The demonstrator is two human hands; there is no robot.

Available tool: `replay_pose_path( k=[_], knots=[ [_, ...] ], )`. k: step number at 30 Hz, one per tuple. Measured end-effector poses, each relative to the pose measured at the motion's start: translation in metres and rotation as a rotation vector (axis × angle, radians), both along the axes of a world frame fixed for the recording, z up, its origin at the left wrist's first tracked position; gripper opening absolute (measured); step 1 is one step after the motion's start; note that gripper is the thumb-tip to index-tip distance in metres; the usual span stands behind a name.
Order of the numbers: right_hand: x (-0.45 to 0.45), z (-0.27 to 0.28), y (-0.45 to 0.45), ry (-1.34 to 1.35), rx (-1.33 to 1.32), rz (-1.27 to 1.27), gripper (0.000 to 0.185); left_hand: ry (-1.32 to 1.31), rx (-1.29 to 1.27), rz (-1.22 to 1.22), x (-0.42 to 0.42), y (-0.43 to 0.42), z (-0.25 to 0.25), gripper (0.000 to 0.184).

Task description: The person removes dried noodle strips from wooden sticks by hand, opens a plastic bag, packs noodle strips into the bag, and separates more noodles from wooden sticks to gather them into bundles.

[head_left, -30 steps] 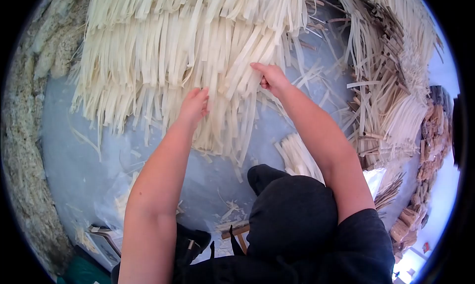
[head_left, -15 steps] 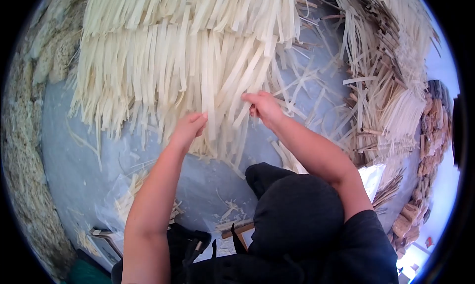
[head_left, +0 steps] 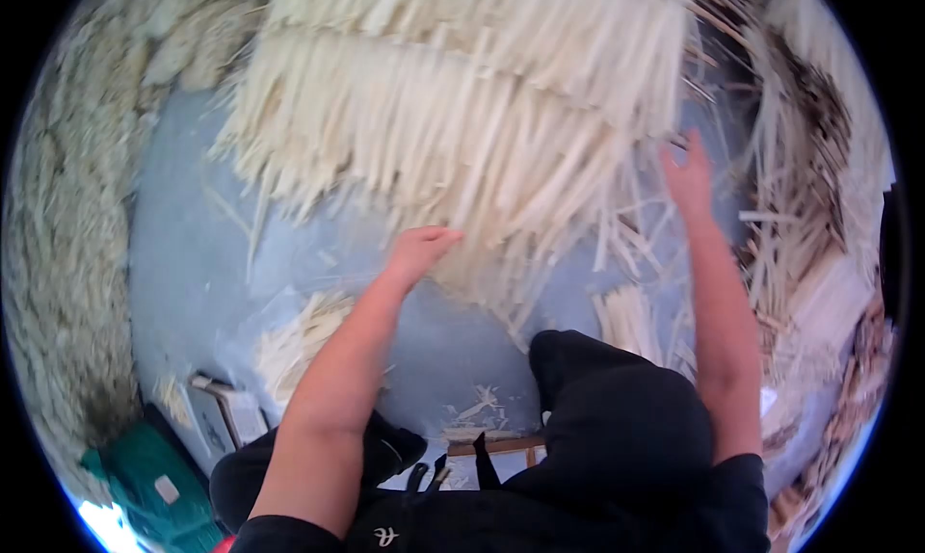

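Note:
Long pale flat strips, which look like split wood or bamboo, hang side by side in overlapping rows before me. At their lower fringe is my left hand, its fingers closed in a pinch. Whether a strip lies between those fingertips I cannot make out. Out to the right, just past the edge of the rows, my right hand is raised with thumb and fingers apart. Nothing shows in its grasp. The picture is blurred by motion, so single strips are hard to separate.
Loose strips lie scattered on the grey floor. Bundles of strips and a pile of strips flank my knees. Bark-like stacks line the left; more strips and sticks rise at right. A green bag sits lower left.
My right hand has moved away from the strips to the right and its fingers have opened. My left hand stays near the lower fringe. The whole view has shifted, with the strips now farther right.

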State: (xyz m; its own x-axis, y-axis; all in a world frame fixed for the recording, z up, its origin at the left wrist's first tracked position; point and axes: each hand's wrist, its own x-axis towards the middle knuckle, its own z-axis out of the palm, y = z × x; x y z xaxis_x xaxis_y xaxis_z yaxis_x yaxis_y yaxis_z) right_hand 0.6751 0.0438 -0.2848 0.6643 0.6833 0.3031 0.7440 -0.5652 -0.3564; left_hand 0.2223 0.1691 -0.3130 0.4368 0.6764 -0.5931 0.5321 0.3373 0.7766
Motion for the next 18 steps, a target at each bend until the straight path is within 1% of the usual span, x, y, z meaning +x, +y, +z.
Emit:
replay_pose_path(
  k=[1,3,4,5,6,7,8,9,10,11,12,14,16,17,18],
  knots=[
    [0.015,0.011,0.004,-0.086,-0.15,-0.011,0.076,-0.067,-0.012,0.022,0.003,-0.004,0.005,0.032],
    [0.022,0.026,0.001,-0.206,-0.273,-0.035,0.078,-0.035,-0.016,0.033,0.007,-0.01,0.012,0.032],
    [0.025,0.033,-0.001,-0.129,-0.436,0.013,0.077,-0.015,-0.034,0.021,0.01,-0.011,0.015,0.033],
    [0.025,0.04,0.0,-0.054,-0.6,0.061,0.077,-0.014,-0.024,0.033,0.009,-0.013,0.003,0.033],
    [0.024,0.044,0.002,-0.051,-0.593,0.071,0.077,-0.018,0.006,-0.016,0.005,-0.017,-0.015,0.033],
    [0.021,0.048,0.002,0.081,-0.695,0.128,0.071,-0.019,0.037,-0.07,-0.001,-0.022,-0.026,0.034],
    [0.016,0.051,-0.001,0.217,-0.799,0.184,0.065,-0.01,0.04,-0.071,-0.007,-0.031,-0.025,0.034],
    [0.006,0.053,-0.008,0.224,-0.797,0.185,0.065,0.027,0.01,-0.126,-0.013,-0.043,-0.024,0.033],
    [-0.011,0.058,-0.014,0.492,-0.793,0.227,0.059,0.062,-0.018,-0.183,-0.017,-0.052,-0.023,0.032],
    [-0.028,0.061,-0.017,0.76,-0.779,0.267,0.054,0.066,-0.016,-0.188,-0.023,-0.061,-0.025,0.032],
    [-0.042,0.059,-0.017,0.763,-0.776,0.264,0.054,0.082,-0.018,-0.178,-0.03,-0.07,-0.027,0.032],
    [-0.074,0.049,-0.017,1.018,-0.422,0.298,0.048,0.1,-0.028,-0.173,-0.034,-0.083,-0.031,0.032],
    [-0.1,0.045,-0.005,0.862,-0.46,0.24,0.047,0.1,-0.11,-0.133,-0.035,-0.095,-0.031,0.029],
    [-0.111,0.038,-0.005,0.864,-0.454,0.233,0.047,0.1,-0.108,-0.141,-0.036,-0.098,-0.039,0.029],
    [-0.121,0.03,-0.006,0.614,-0.363,0.24,0.048,0.08,-0.113,-0.116,-0.037,-0.1,-0.049,0.031]
  ],
)
